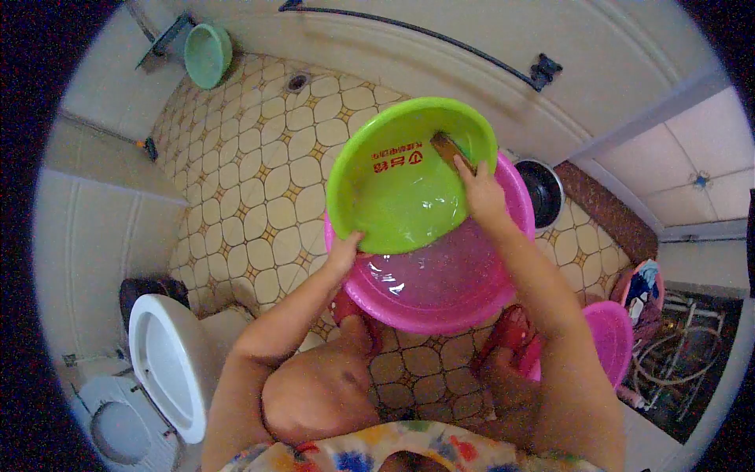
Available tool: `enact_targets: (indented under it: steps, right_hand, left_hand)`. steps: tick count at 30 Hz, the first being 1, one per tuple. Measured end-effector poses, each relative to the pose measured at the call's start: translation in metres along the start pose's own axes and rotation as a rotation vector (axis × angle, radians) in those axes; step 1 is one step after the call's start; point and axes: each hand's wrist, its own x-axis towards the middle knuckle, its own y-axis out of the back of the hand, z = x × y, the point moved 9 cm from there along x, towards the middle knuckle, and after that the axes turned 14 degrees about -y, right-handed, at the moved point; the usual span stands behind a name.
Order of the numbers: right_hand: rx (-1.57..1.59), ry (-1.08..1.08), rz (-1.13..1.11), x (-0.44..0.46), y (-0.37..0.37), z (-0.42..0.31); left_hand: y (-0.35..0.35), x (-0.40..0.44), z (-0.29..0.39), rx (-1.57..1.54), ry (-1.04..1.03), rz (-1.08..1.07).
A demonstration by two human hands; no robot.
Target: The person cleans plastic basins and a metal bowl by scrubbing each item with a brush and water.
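Observation:
A lime-green basin point(393, 200) with red lettering inside is tilted above a larger pink basin point(440, 291) that holds water. My left hand point(344, 253) is closed on the green basin's near-left rim, thumb on the inside. In my right hand point(484, 193) is a wooden scrub brush point(451, 151), its far end against the green basin's inner wall at the upper right. The bristles are mostly hidden. Light glints off wet patches in the green basin and off the water below.
A dark pan point(543, 193) stands right of the pink basin. Another pink basin point(609, 342) and a basket with clothes point(645, 287) are at the right. A toilet point(165, 370) is at the left, a pale green basin point(208, 55) by the far wall, a floor drain point(297, 82) nearby.

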Motion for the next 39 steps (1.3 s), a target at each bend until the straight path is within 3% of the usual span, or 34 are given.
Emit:
enact_targets:
  steps: [3,5,13,15,17,22,24,31,34,37,39]
  right_hand:
    - [-0.001,-0.133,-0.217,-0.012,-0.049,0.008]
    - [0.083,-0.097,-0.349,-0.025,-0.093,0.007]
    - [0.993,0.120,-0.473,-0.078,-0.161,-0.086]
    - [1.144,-0.018,-0.709,-0.091,-0.145,-0.095]
    - [1.131,-0.007,-0.782,-0.096,-0.134,-0.095]
    - [0.555,0.252,-0.410,-0.071,-0.065,-0.045]
    - [0.106,0.046,-0.403,-0.030,-0.104,0.002]
    - [-0.097,0.118,0.191,0.004,0.039,0.011]
    - [-0.047,0.208,0.289,-0.006,0.065,0.019]
    - [-0.050,0.206,0.183,-0.017,0.055,0.036]
    - [-0.071,0.109,-0.027,-0.025,0.013,0.046]
  left_hand:
    - [-0.002,0.004,-0.019,-0.231,0.048,0.033]
    - [-0.004,0.004,-0.027,-0.259,0.067,0.007]
    - [-0.006,0.003,-0.022,-0.185,0.061,-0.007]
    - [-0.005,0.003,-0.023,-0.225,0.043,0.011]
    - [-0.003,0.004,-0.027,-0.289,0.031,0.055]
    - [-0.002,0.005,-0.029,-0.328,0.018,0.051]
    - [0.001,0.011,-0.040,-0.298,-0.001,0.025]
    - [0.001,0.004,-0.029,-0.182,0.025,0.055]
    - [0.001,0.004,-0.016,-0.293,-0.018,0.127]
    - [0.000,0.006,-0.022,-0.394,-0.004,0.136]
    - [0.001,0.004,-0.017,-0.364,-0.014,0.126]
